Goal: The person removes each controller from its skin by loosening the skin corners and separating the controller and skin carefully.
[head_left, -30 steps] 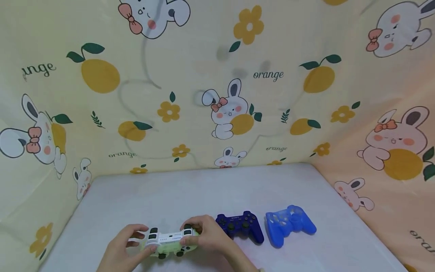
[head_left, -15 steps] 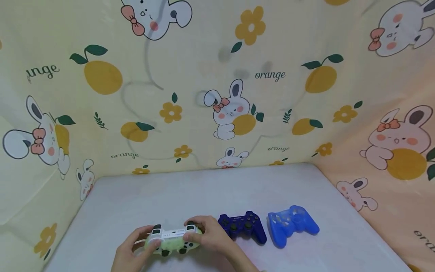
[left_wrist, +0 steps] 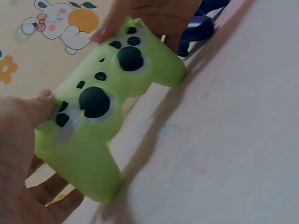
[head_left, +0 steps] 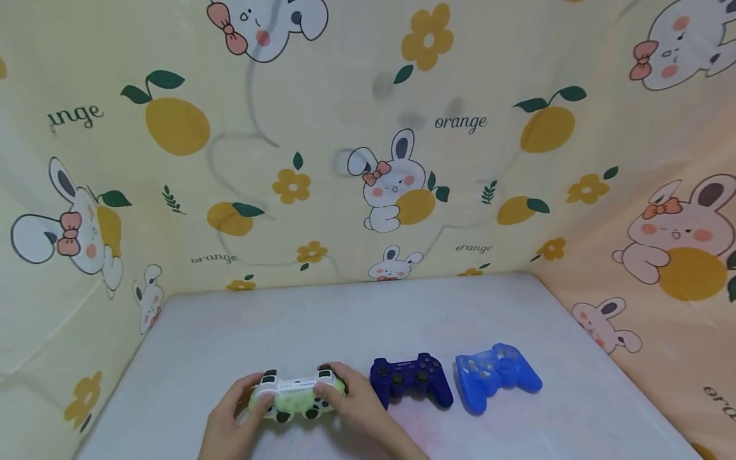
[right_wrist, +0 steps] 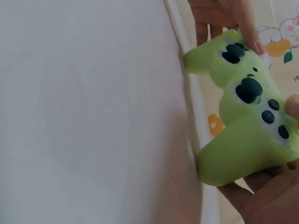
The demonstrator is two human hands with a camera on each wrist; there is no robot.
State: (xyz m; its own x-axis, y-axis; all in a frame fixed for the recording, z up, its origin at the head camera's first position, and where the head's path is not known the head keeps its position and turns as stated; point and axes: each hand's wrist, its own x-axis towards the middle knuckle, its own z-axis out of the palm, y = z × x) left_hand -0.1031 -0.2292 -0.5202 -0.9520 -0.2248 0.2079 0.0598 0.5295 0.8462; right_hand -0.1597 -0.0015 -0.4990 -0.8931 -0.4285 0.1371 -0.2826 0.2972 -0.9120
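Note:
A white game controller in a light green soft cover [head_left: 293, 401] is between my two hands, its white shoulder-button side facing up in the head view. My left hand [head_left: 232, 412] grips its left end, thumb near the buttons and fingers behind. My right hand [head_left: 361, 404] holds the right end in a similar way. In the left wrist view the green cover [left_wrist: 86, 163] wraps the grips, and black sticks and buttons show through its openings. The right wrist view shows the same green-covered controller [right_wrist: 238, 151] held above the white tabletop.
Right of my hands a dark blue game controller [head_left: 409, 378] lies on the white table [head_left: 345, 319]. Beside it lies a bright blue controller cover [head_left: 497, 377] with openings. A printed cloth [head_left: 322, 128] with rabbits and oranges walls the table at the back and sides.
My left fingers, earlier spread at the controller's left end, have closed in around it. The controller has tilted and risen slightly. The blue controller and blue cover stay where they were.

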